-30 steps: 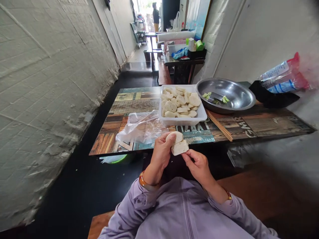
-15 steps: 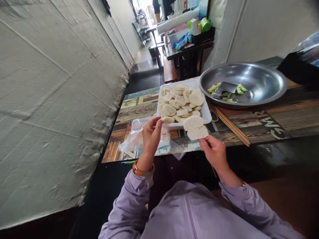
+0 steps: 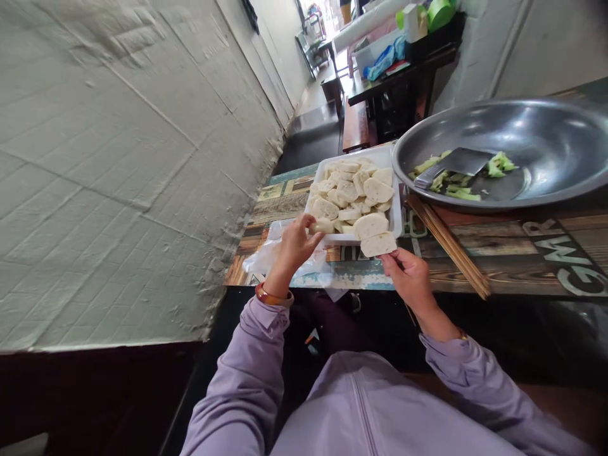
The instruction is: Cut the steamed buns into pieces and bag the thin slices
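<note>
My right hand (image 3: 409,278) pinches a thin skewer (image 3: 410,315) with two pale, speckled food slices (image 3: 373,233) on it, one above the other. These slices stand just over the near right edge of a white tray (image 3: 395,218). Heaped in the tray are many similar thick, whitish slices (image 3: 349,190). At the tray's near left corner my left hand (image 3: 295,244) has its thumb and forefinger closed around the end of one slice (image 3: 323,225). Under that hand lies a crumpled clear plastic bag (image 3: 266,256).
A large steel basin (image 3: 536,145) at right holds green vegetable pieces (image 3: 500,164) and a flat metal blade (image 3: 468,161). A bundle of wooden skewers (image 3: 449,248) lies on the wood-patterned table (image 3: 513,244). A whitish wall (image 3: 142,177) borders the left; another table (image 3: 384,88) stands beyond.
My left hand has moved onto the slice at the tray's corner. The skewered slices stay in my right hand, slightly higher in view. The camera view has turned left and down.
</note>
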`<state>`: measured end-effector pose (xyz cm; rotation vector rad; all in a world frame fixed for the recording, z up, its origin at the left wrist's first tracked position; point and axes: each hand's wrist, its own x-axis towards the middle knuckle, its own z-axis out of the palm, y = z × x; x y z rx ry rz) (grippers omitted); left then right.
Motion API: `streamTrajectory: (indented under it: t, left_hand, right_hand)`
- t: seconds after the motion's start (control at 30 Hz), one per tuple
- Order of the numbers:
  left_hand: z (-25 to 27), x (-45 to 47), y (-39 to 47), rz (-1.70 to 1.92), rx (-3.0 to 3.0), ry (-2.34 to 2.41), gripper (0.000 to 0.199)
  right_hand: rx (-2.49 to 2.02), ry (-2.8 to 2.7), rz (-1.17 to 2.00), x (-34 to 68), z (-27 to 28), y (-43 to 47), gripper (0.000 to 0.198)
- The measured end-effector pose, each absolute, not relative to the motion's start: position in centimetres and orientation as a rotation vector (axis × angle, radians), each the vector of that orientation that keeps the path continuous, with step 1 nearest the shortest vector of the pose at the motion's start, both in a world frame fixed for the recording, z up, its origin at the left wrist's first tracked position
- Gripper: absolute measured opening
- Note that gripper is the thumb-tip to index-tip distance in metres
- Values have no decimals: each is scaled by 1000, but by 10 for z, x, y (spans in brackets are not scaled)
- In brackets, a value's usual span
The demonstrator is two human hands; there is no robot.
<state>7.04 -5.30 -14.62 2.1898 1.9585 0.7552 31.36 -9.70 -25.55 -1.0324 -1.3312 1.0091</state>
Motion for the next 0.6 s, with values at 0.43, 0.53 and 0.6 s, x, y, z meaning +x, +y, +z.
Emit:
streamTrajectory:
  t: [0.43, 0.53, 0.6]
  left_hand:
    - [-132, 102, -87, 1332, 1085, 1205, 42]
    - [-132, 108, -88, 1325, 1031, 1098, 57]
    - [-134, 110, -90, 1290, 1042, 1050, 64]
  right_hand:
    - [-964, -1327, 1026, 317, -259, -98, 34]
    - [-965, -1345, 1022, 317, -259, -99, 34]
    - [-965, -1371, 1004, 317, -259, -100, 33]
